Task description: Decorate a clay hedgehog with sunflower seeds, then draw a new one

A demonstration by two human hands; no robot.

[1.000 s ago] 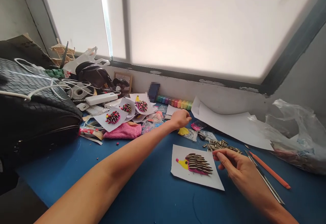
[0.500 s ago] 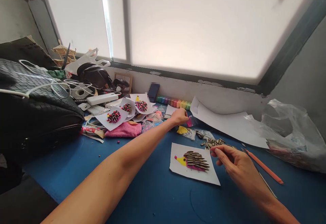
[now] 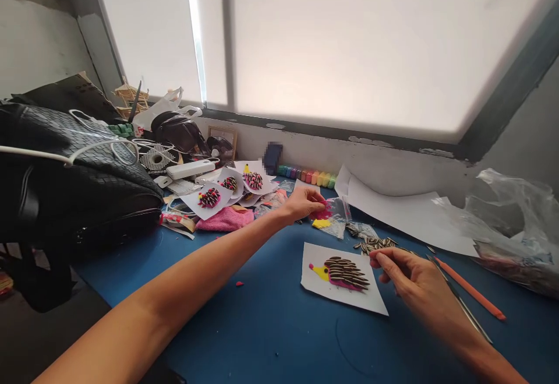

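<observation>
My left hand [image 3: 304,204] reaches to the back of the table, its fingers closed on a clear bag of pink clay [image 3: 322,210]. Just beneath it lies a small bag of yellow clay [image 3: 322,223]. My right hand [image 3: 399,270] hovers by the right edge of a white card [image 3: 312,282], thumb and forefinger pinched. Whatever is between those fingertips is too small to make out. On the card is a hedgehog [image 3: 347,273] with a yellow clay face, pink nose and body, and rows of striped sunflower seeds as spines. Loose sunflower seeds [image 3: 376,245] are heaped behind the right hand.
Several finished hedgehog cards [image 3: 209,198] and a pink towel [image 3: 227,218] lie left. Clay tubs [image 3: 305,175] line the wall. An orange tool [image 3: 471,288] and plastic bag [image 3: 515,232] are right, a black bag [image 3: 87,180] far left.
My left hand has taken hold of the pink clay bag and drawn it slightly up and toward me. The right hand keeps its pinch by the card. The whole view has shifted a little.
</observation>
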